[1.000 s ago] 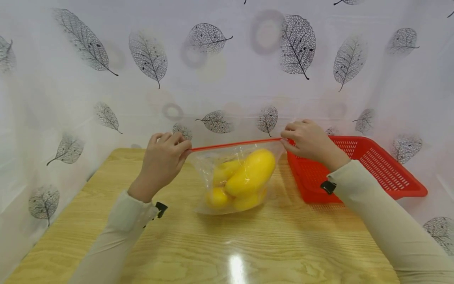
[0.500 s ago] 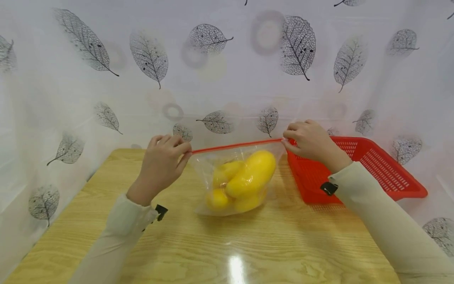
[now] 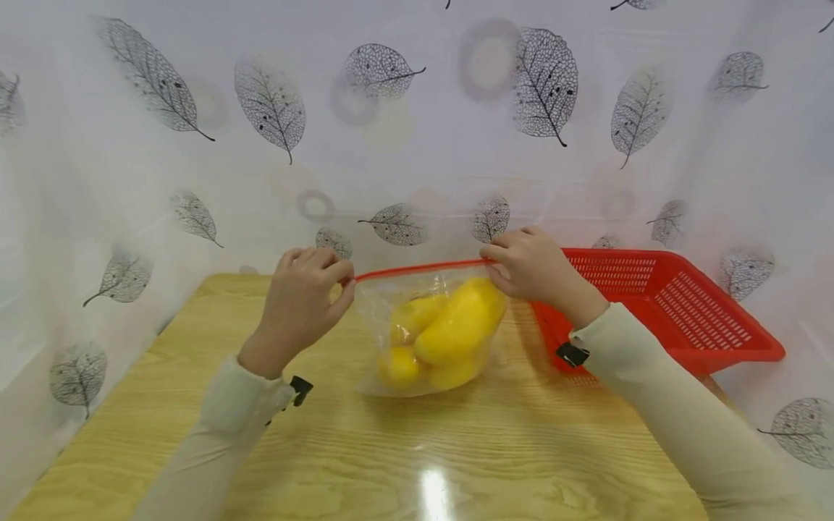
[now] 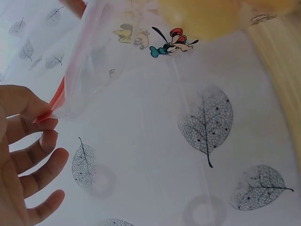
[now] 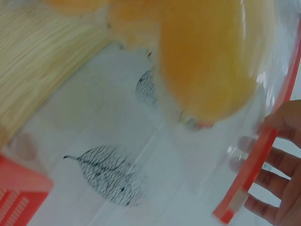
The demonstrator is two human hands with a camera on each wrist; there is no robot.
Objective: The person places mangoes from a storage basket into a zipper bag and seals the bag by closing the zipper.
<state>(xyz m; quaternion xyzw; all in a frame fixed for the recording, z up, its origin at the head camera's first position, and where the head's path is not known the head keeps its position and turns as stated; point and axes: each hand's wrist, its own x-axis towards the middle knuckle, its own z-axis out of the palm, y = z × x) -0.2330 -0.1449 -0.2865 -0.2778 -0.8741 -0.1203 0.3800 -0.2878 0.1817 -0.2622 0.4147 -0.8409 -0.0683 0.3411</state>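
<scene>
A clear zip bag (image 3: 374, 307) with a red zip strip (image 3: 423, 269) hangs upright, its bottom at the table. Inside lie several yellow fruits, the largest shaped like a mango (image 3: 465, 322). My left hand (image 3: 296, 307) pinches the strip's left end between thumb and forefinger; in the left wrist view the other fingers are spread below. My right hand (image 3: 537, 271) pinches the strip in from its right end, over the bag's corner. The right wrist view shows the thumb on one side of the strip, fingers (image 5: 273, 183) on the other, and a whitish piece (image 5: 238, 199) near the strip's end.
A red plastic basket (image 3: 710, 311) with slotted walls stands on the right, partly behind my right forearm. The wooden table (image 3: 365, 463) reaches back to a white curtain (image 3: 417, 159) printed with dark leaves.
My right hand has moved left along the red strip, from the bag's right corner inward. My left hand keeps its pinch on the left end, and the fruits have hardly moved.
</scene>
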